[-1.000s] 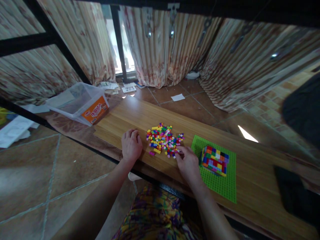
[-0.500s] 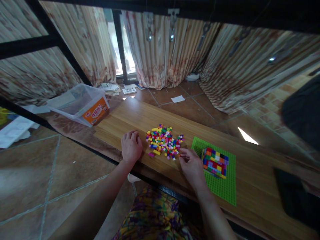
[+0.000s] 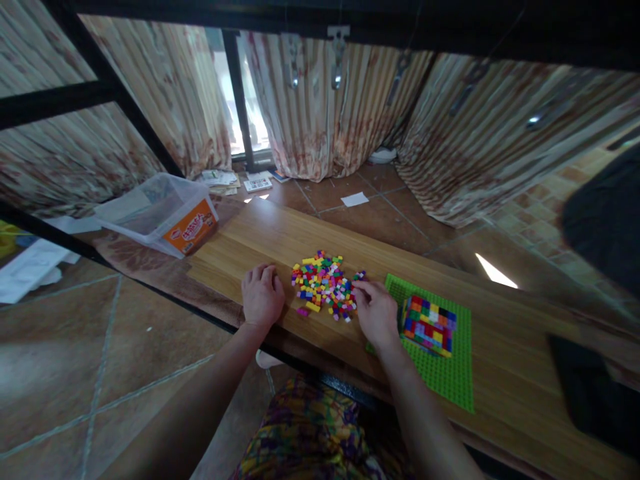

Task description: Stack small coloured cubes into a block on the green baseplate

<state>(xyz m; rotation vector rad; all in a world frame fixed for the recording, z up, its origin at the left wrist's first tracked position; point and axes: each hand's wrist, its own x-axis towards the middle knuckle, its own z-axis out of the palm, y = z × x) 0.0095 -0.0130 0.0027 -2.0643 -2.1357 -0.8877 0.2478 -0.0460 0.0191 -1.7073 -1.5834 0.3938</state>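
Note:
A loose heap of small multicoloured toy bricks (image 3: 323,283) lies on the wooden board. Just left of it, my left hand (image 3: 263,295) rests on the wood with its fingers curled in; no brick shows in it. My right hand (image 3: 377,312) is at the heap's right edge, thumb and forefinger drawn together; whatever is between the fingertips is too small or hidden to name. To its right lies a green studded baseplate (image 3: 460,370), partly covered by that hand. A block of built-up coloured bricks (image 3: 431,325) sits on the baseplate.
The wooden tabletop (image 3: 280,230) runs diagonally across the view. A clear plastic bin (image 3: 150,217) with an orange label stands at its left end. A dark flat object (image 3: 585,393) lies at the right. Papers (image 3: 355,199) are on the tiled floor, before striped curtains (image 3: 300,107).
My right hand has shifted slightly up and left, with its fingertips now against the heap's right edge. My left hand stays in place. The view has tilted slightly.

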